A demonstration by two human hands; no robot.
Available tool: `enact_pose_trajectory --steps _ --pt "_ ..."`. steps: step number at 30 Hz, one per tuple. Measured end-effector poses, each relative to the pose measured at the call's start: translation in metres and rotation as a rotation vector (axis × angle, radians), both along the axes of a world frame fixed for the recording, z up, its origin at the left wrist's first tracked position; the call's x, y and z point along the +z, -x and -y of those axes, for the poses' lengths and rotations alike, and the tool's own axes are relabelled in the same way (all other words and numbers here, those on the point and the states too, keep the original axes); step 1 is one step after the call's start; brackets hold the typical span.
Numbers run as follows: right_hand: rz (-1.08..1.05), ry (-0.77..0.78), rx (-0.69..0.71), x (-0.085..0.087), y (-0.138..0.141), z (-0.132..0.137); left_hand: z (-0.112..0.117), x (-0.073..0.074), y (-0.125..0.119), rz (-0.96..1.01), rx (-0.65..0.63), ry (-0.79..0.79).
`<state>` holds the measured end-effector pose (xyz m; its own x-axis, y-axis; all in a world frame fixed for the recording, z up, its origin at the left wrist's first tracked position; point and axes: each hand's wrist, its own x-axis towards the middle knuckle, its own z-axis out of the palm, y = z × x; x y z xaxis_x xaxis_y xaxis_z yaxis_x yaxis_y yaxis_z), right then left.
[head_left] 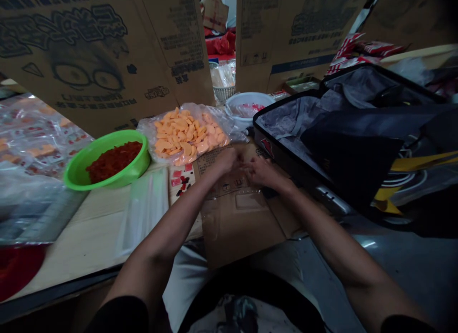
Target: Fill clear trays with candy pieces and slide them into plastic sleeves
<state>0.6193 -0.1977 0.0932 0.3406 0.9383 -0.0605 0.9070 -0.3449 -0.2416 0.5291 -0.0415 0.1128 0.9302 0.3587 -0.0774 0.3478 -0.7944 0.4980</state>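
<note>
My left hand [224, 161] and my right hand [262, 172] meet in front of me over a flat sheet of cardboard [243, 228]. Both are slightly blurred, with fingers curled together as in a pinch. A thin clear plastic bag [234, 204] seems to hang from them, lying against the cardboard. Just beyond my left hand lies a pile of orange slices [184, 135] on clear plastic. A green bowl [78, 167] of red pieces stands further left. A stack of clear empty bags [143, 211] lies on the table beside my left forearm.
Large printed cardboard boxes [107, 51] wall off the back. An open black suitcase [322, 128] fills the right side. A white bowl [246, 104] sits behind the orange pile. Filled packets [32, 132] are heaped at far left, and a red object [16, 268] sits at bottom left.
</note>
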Motion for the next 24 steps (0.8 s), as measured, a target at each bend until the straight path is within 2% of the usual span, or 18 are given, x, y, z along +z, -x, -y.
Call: enact_pose_trajectory --steps 4,7,10,17,20,24 --pt "-0.055 -0.006 -0.144 0.011 -0.011 0.015 0.013 -0.014 -0.014 -0.071 -0.053 -0.057" --pt "-0.076 -0.026 -0.235 0.014 -0.01 0.032 0.012 -0.016 -0.009 -0.063 -0.034 -0.082" --pt "-0.122 -0.015 -0.28 0.01 -0.003 0.043 0.01 -0.016 0.002 -0.053 -0.004 -0.108" --pt "-0.318 -0.046 -0.175 -0.001 0.02 0.035 0.008 -0.018 0.021 -0.096 0.09 -0.145" --pt "-0.307 -0.055 -0.07 -0.001 0.029 0.03 0.001 -0.015 0.022 -0.077 0.071 -0.142" --pt "-0.218 0.031 -0.008 0.001 0.036 0.029 -0.006 -0.02 0.021 -0.071 0.04 -0.136"
